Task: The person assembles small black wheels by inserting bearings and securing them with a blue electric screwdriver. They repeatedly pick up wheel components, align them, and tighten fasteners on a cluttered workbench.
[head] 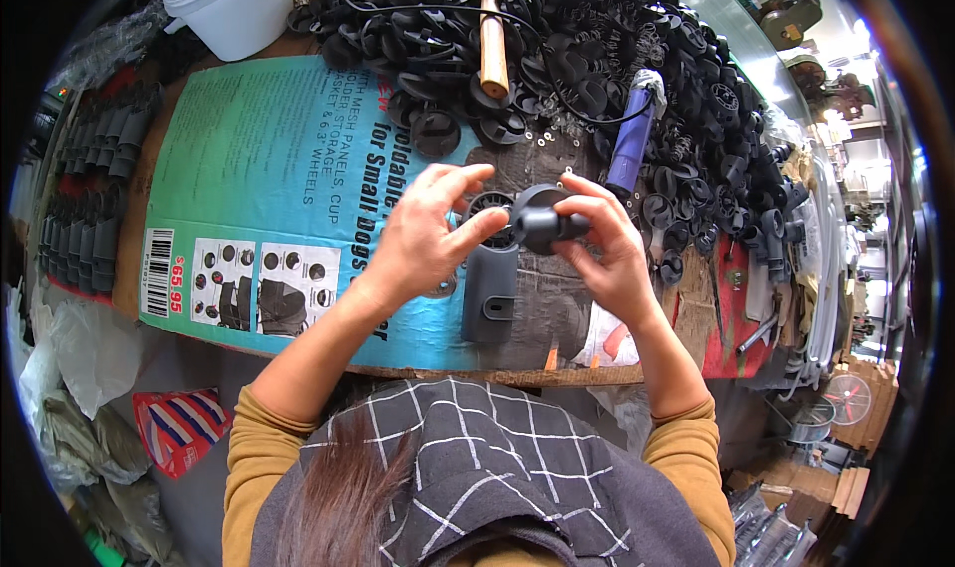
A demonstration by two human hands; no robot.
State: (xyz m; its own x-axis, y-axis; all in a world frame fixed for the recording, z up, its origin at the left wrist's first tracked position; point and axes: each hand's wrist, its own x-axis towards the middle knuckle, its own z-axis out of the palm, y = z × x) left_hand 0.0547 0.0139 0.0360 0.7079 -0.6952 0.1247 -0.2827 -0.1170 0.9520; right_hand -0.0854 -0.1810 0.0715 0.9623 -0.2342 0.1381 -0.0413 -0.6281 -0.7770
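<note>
Between thumb and fingers, my right hand (pixel 608 242) holds a dark plastic part (pixel 541 220) with a round rim and a short tube. My left hand (pixel 440 227) is just left of it, its thumb pointing at the part; whether the thumb touches a small piece there I cannot tell. Beneath both hands, a dark gray plastic housing (pixel 489 295) with a slotted tab lies on the cardboard, a spoked round piece (pixel 490 209) at its upper end. Small pale washers (pixel 548 136) are scattered beyond the hands.
Black plastic parts (pixel 436 130) and wire springs are heaped at the back, with a wooden handle (pixel 494 52) across them. A purple-handled tool (pixel 633 138) lies right of the washers. A white bucket (pixel 231 15) stands back left; gray housings (pixel 93 246) line the left side.
</note>
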